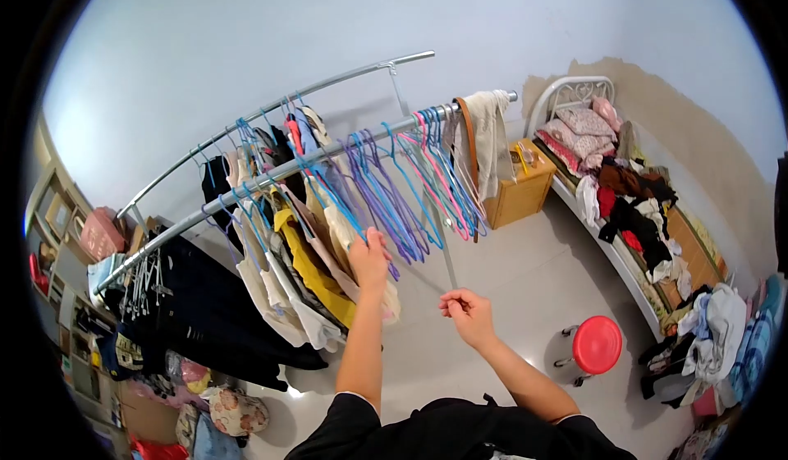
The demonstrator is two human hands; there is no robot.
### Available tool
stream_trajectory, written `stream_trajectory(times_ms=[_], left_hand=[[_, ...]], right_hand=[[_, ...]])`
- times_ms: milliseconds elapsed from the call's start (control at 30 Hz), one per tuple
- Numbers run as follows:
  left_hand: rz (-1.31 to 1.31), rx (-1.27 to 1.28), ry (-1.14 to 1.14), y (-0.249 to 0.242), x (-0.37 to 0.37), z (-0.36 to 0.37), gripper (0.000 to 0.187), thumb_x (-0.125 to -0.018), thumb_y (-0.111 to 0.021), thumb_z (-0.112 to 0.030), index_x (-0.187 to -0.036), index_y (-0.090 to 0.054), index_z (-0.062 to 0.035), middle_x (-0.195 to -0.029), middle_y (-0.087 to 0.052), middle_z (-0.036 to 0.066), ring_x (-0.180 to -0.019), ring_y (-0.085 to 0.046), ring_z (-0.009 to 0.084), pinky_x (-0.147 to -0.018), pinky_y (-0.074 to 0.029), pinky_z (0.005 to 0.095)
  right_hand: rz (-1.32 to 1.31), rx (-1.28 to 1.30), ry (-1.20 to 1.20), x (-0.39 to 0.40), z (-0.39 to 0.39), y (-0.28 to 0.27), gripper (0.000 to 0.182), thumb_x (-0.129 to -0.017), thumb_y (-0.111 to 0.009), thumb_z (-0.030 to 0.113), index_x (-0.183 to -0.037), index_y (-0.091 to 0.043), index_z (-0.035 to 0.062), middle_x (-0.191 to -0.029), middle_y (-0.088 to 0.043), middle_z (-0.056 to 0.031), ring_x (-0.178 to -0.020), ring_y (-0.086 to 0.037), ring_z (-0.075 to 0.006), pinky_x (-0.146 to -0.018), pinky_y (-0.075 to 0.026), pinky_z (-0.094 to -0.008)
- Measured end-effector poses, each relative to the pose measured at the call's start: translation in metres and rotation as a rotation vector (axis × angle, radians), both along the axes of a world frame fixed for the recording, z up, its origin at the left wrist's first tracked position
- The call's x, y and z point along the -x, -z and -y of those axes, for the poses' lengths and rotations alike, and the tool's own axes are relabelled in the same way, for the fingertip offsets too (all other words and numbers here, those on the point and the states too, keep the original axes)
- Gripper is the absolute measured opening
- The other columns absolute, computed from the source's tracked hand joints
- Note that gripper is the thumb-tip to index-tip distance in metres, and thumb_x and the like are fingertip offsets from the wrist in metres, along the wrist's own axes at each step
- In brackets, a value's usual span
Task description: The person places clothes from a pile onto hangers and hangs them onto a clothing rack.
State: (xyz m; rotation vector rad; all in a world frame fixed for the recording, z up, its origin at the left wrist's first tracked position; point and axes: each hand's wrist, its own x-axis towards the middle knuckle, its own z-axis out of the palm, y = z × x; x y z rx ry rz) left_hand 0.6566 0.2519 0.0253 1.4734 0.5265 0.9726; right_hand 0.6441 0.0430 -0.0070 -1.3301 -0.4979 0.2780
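Note:
My left hand (370, 256) is closed at the lower end of a blue hanger (332, 200) on the front rail. A cream garment (341, 234) hangs just beside and below that hand. My right hand (469, 315) is held in the air over the floor, its fingers curled together, with nothing visible in them. Between and above the hands, several bare purple hangers (386, 210) hang on the rail. Farther right are pink and blue hangers (447, 185). Left of my left hand hang a mustard-yellow garment (308, 267) and a white one (300, 308).
The metal rack has a front rail (185, 224) and a higher back rail (345, 76). A brown belt (469, 140) and a beige cloth (492, 144) hang at its right end. A wooden cabinet (521, 189), a bed with piled clothes (636, 222) and a red stool (597, 345) stand right.

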Motion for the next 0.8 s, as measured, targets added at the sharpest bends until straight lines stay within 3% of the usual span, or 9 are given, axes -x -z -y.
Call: stream_trajectory(times_ms=[100,200,367,467,533,600,633,800], left_hand=[[0.014,0.109,0.062,-0.014,0.002,0.009,0.028,-0.093,-0.044,-0.026,-0.088,-0.051,0.0005,-0.06,-0.055,0.006,-0.042,-0.049,0.0117,-0.039,-0.038,0.0229],[0.005,0.107,0.143,-0.026,0.004,0.015,0.028,-0.093,-0.042,-0.025,-0.093,-0.048,0.0023,-0.062,-0.057,0.01,-0.04,-0.05,0.0144,-0.038,-0.039,0.0244],[0.046,0.212,0.154,-0.024,0.0,0.016,0.027,-0.093,-0.041,-0.024,-0.095,-0.046,0.0018,-0.057,-0.054,0.009,-0.036,-0.046,0.0133,-0.035,-0.036,0.024],[0.078,0.211,0.142,-0.026,0.003,0.018,0.026,-0.093,-0.042,-0.024,-0.094,-0.046,0.0013,-0.055,-0.052,0.008,-0.034,-0.042,0.0126,-0.034,-0.034,0.0239],[0.097,0.193,0.136,-0.03,0.004,0.019,0.026,-0.093,-0.042,-0.024,-0.094,-0.046,0.0011,-0.054,-0.051,0.007,-0.033,-0.041,0.0124,-0.033,-0.034,0.0238],[0.094,0.227,0.127,-0.035,0.008,0.02,0.024,-0.093,-0.042,-0.024,-0.093,-0.048,-0.0005,-0.052,-0.047,0.004,-0.034,-0.039,0.0108,-0.033,-0.033,0.0236],[0.086,0.23,0.14,-0.038,0.011,0.02,0.022,-0.093,-0.043,-0.023,-0.093,-0.048,-0.0007,-0.054,-0.048,0.003,-0.038,-0.042,0.0108,-0.037,-0.035,0.0232],[0.143,0.082,0.112,-0.01,0.005,-0.002,0.022,-0.092,-0.048,-0.021,-0.082,-0.05,-0.002,-0.064,-0.049,0.0,-0.06,-0.044,0.007,-0.055,-0.038,0.0224]], right_hand=[[-0.043,0.008,0.038,0.001,0.013,0.004,0.014,-0.083,-0.048,0.0,-0.088,-0.06,-0.0024,-0.075,-0.063,-0.0073,-0.066,-0.059,-0.0102,-0.062,-0.05,-0.0236],[-0.072,0.022,0.056,-0.001,0.023,0.007,0.013,-0.084,-0.047,0.0,-0.089,-0.059,-0.0025,-0.076,-0.062,-0.0075,-0.067,-0.059,-0.0109,-0.063,-0.05,-0.0241],[-0.056,0.024,0.041,-0.003,0.025,-0.006,0.012,-0.086,-0.047,0.001,-0.09,-0.058,-0.0021,-0.076,-0.061,-0.0074,-0.066,-0.058,-0.0112,-0.062,-0.049,-0.0239],[-0.064,0.027,-0.057,-0.01,0.006,-0.024,0.015,-0.087,-0.047,0.003,-0.096,-0.058,-0.0026,-0.086,-0.062,-0.0089,-0.076,-0.059,-0.0121,-0.068,-0.049,-0.0241],[0.119,0.056,-0.097,-0.016,-0.019,-0.037,0.025,-0.088,-0.049,0.01,-0.11,-0.054,-0.0012,-0.099,-0.06,-0.0103,-0.091,-0.057,-0.0159,-0.079,-0.047,-0.0278],[0.117,-0.001,-0.143,-0.02,-0.052,-0.047,0.03,-0.09,-0.047,0.014,-0.116,-0.049,-0.001,-0.107,-0.056,-0.01,-0.1,-0.053,-0.0163,-0.085,-0.043,-0.0286],[0.106,-0.052,-0.181,-0.021,-0.068,-0.049,0.035,-0.092,-0.044,0.019,-0.121,-0.045,-0.0008,-0.115,-0.053,-0.0098,-0.108,-0.049,-0.0168,-0.091,-0.039,-0.0295],[0.061,0.071,-0.249,-0.031,-0.126,-0.045,0.042,-0.092,-0.045,0.027,-0.124,-0.043,0.0003,-0.117,-0.052,-0.0107,-0.108,-0.048,-0.017,-0.092,-0.037,-0.0285]])
